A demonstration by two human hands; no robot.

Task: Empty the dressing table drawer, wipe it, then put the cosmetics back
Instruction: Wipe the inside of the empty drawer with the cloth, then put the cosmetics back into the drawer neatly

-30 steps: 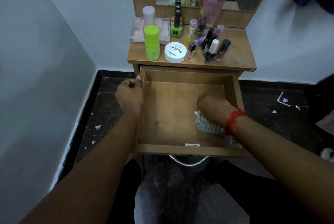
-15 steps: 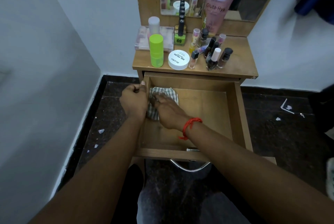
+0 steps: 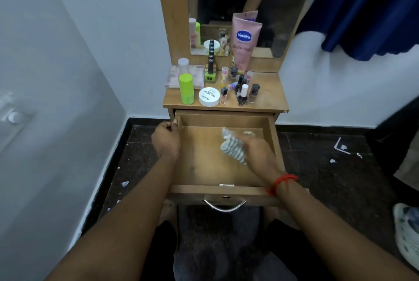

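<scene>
The drawer (image 3: 199, 165) stands pulled well out from the bench (image 3: 269, 97) and holds no cosmetics; only the striped cloth (image 3: 232, 147) lies on its wooden floor, right of centre. The right hand (image 3: 260, 153) holds that cloth bunched against the floor. Motion blur hides exactly how its fingers lie, but they appear closed over the fabric. The left hand (image 3: 166, 139) grips the drawer's left wall near the back, thumb hooked over the rim, bracing it.

The wiping looks to be in progress, with restocking not yet begun. The cosmetics crowd the bench top: a green bottle (image 3: 186, 89), a white jar (image 3: 209, 97) and slim nail polish bottles (image 3: 242, 95) stand close to the front edge, directly above the open drawer. A hard swipe that shakes the bench could likely topple those narrow bottles into the drawer or onto the floor. Leaning weight on a drawer extended this far may also strain its runners or tilt it. The bunched cloth could skip the corners.
</scene>
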